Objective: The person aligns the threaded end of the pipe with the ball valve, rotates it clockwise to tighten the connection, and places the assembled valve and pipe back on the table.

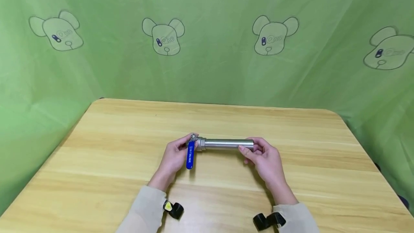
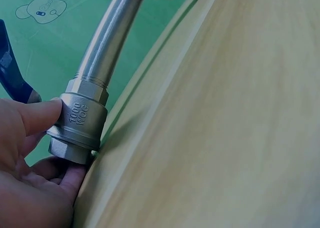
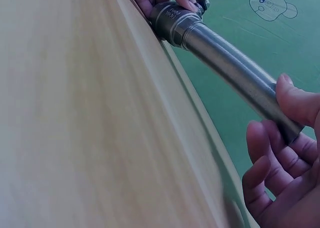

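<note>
A steel ball valve (image 2: 80, 115) with a blue lever handle (image 1: 191, 155) is joined to a straight steel pipe (image 1: 228, 144), and both are held just above the table. My left hand (image 1: 174, 156) grips the valve body, its thumb pressing the side by the raised "1000 WOG" lettering. The lever points toward me in the head view. At the pipe's far right end, my right hand (image 1: 266, 159) pinches the tube between thumb and fingers. Threads (image 3: 187, 36) show at the joint between pipe and valve in the right wrist view.
A wooden table (image 1: 207, 200) with rounded back corners lies under both hands. Behind it hangs a green cloth (image 1: 216, 78) printed with bear-head outlines. Black wrist cameras (image 1: 176, 210) sit on both sleeves.
</note>
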{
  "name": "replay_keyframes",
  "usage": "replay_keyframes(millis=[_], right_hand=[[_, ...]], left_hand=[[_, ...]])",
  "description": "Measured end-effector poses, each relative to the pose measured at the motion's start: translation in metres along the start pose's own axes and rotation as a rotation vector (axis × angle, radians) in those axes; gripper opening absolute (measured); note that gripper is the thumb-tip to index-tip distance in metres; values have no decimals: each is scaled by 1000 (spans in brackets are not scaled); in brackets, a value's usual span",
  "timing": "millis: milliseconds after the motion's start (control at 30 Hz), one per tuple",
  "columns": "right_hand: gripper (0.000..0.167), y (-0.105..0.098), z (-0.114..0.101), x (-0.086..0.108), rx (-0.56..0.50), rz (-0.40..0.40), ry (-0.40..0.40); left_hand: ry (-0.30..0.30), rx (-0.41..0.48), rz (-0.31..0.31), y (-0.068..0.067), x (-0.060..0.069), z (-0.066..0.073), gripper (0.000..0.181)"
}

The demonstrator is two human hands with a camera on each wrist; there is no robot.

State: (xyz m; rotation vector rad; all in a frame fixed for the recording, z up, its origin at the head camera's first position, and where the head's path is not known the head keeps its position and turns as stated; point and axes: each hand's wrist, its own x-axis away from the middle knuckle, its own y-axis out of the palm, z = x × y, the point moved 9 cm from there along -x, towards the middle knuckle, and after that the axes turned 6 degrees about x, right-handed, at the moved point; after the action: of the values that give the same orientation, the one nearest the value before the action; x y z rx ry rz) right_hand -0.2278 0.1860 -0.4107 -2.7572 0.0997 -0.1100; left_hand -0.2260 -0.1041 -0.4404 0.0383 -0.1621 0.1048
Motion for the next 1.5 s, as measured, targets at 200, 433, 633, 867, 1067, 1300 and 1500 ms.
replay_keyframes(millis=[200, 433, 633, 867, 1067, 1300, 1500], right_hand=[[45, -1, 0, 0, 13, 4, 4], [45, -2, 0, 0, 27, 4, 7], [44, -4, 0, 1, 54, 12, 6], [46, -4, -2, 2, 74, 6, 5], [49, -6, 0, 1, 90, 22, 31], [53, -14, -1, -1, 279, 63, -21], [50, -14, 3, -3, 307, 55, -27]], left_hand=[[-4, 15, -1, -1, 1, -1, 45], [-11, 15, -7, 0, 2, -1, 44], [-23, 25, -15, 0, 2, -3, 43], [-22, 38, -10, 0, 2, -2, 41], [-18, 51, -24, 0, 2, 0, 40], [0, 53, -56, 0, 3, -1, 41], [12, 52, -89, 1, 3, 0, 45]])
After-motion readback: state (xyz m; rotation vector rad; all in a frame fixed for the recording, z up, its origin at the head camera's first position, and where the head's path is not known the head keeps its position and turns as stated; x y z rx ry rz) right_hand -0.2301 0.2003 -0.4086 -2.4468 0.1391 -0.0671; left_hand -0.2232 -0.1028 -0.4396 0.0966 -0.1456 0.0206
